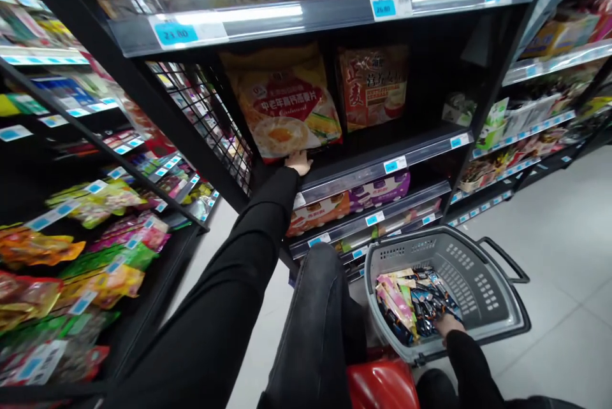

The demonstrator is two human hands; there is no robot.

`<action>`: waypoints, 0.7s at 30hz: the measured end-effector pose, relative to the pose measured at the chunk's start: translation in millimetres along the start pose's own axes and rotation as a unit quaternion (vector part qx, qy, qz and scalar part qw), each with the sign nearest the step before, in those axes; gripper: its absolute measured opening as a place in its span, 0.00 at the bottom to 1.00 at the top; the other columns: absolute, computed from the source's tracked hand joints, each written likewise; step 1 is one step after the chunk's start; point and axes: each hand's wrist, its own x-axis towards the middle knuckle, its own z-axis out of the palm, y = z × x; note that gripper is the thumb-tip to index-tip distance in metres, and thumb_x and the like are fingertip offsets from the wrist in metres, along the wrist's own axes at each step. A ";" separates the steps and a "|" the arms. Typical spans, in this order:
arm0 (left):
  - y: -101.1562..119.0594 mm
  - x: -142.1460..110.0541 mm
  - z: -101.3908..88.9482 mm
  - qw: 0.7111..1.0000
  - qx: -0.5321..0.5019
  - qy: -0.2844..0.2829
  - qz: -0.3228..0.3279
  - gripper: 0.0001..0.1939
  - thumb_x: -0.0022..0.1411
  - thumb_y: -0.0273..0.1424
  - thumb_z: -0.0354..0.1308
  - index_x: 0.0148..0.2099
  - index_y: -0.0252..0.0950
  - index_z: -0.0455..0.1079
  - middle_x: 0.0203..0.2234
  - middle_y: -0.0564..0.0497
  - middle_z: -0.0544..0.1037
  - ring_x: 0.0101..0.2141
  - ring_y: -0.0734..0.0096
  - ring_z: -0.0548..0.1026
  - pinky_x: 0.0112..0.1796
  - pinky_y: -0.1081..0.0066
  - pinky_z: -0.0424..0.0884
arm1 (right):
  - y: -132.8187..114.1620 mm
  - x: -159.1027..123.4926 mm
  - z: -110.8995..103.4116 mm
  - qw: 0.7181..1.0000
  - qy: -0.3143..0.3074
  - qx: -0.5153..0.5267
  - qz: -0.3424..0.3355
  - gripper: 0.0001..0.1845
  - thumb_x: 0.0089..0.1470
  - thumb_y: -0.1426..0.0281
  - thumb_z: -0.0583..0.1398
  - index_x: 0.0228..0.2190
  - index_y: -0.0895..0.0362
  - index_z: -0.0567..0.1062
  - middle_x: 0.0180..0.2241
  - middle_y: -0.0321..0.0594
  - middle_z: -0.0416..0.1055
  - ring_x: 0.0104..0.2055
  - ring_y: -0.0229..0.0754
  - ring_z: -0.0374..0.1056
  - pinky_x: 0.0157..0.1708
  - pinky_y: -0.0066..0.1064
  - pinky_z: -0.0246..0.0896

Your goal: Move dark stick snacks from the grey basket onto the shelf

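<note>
My left hand (299,161) reaches up to a shelf (377,164) and grips the bottom edge of a large yellow and red cereal bag (282,106) that stands upright there. A second, orange-red bag (373,84) stands to its right. My right hand (447,324) is down inside a grey shopping basket (478,275), resting on several dark and colourful snack packets (411,307); its fingers are mostly hidden among them.
Black shelving with blue price tags surrounds me. Hanging snack bags (71,250) fill the rack at left. Lower shelves hold more packets (354,199). Light tiled floor (564,237) opens to the right. A red object (382,383) sits near my knees.
</note>
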 end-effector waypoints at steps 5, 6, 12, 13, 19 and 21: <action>3.8 -2.4 0.8 0.998 -0.062 -0.002 -0.009 0.17 0.61 0.33 0.53 0.48 0.25 0.67 0.54 0.30 0.64 0.59 0.45 0.56 0.56 0.46 0.47 | -0.5 1.9 -0.7 0.998 -0.057 -0.018 0.023 0.15 0.59 0.63 0.57 0.42 0.61 0.74 0.42 0.45 0.73 0.43 0.41 0.71 0.46 0.38 0.65; 6.9 -3.1 -2.6 0.996 -0.085 -0.008 -0.002 0.15 0.61 0.33 0.53 0.46 0.26 0.68 0.52 0.33 0.66 0.58 0.48 0.58 0.57 0.47 0.47 | -0.5 2.4 -1.1 0.998 -0.061 -0.020 0.022 0.17 0.59 0.62 0.56 0.43 0.61 0.73 0.43 0.46 0.73 0.44 0.41 0.70 0.47 0.38 0.64; 45.8 -31.5 -31.4 0.955 -0.294 -0.028 0.019 0.15 0.67 0.37 0.46 0.38 0.29 0.66 0.35 0.39 0.74 0.43 0.58 0.74 0.48 0.60 0.68 | -4.8 0.6 -8.3 0.998 -0.062 -0.033 -0.003 0.18 0.59 0.62 0.56 0.45 0.62 0.72 0.48 0.49 0.71 0.51 0.43 0.67 0.53 0.40 0.59; 54.7 -43.1 -34.1 0.941 -0.337 -0.036 0.026 0.17 0.68 0.38 0.43 0.40 0.29 0.65 0.34 0.40 0.75 0.39 0.62 0.75 0.44 0.61 0.71 | -6.0 -0.2 -9.7 0.998 -0.060 -0.034 -0.009 0.18 0.59 0.63 0.56 0.45 0.62 0.72 0.48 0.49 0.70 0.51 0.43 0.67 0.53 0.40 0.59; 105.2 -138.6 -27.4 0.777 -0.600 -0.190 0.031 0.19 0.66 0.43 0.44 0.44 0.30 0.63 0.26 0.46 0.74 0.21 0.71 0.74 0.22 0.70 0.73 | -12.0 -5.8 -16.5 0.998 -0.051 -0.029 -0.027 0.17 0.60 0.63 0.56 0.44 0.62 0.72 0.46 0.47 0.71 0.50 0.43 0.67 0.52 0.41 0.59; 118.5 -169.5 -21.0 0.700 -0.672 -0.241 0.032 0.21 0.59 0.45 0.56 0.43 0.32 0.63 0.27 0.47 0.74 0.20 0.72 0.73 0.20 0.73 0.73 | -13.0 -8.3 -18.9 0.998 -0.045 -0.020 -0.027 0.15 0.59 0.64 0.56 0.43 0.62 0.73 0.45 0.47 0.71 0.50 0.43 0.67 0.52 0.41 0.59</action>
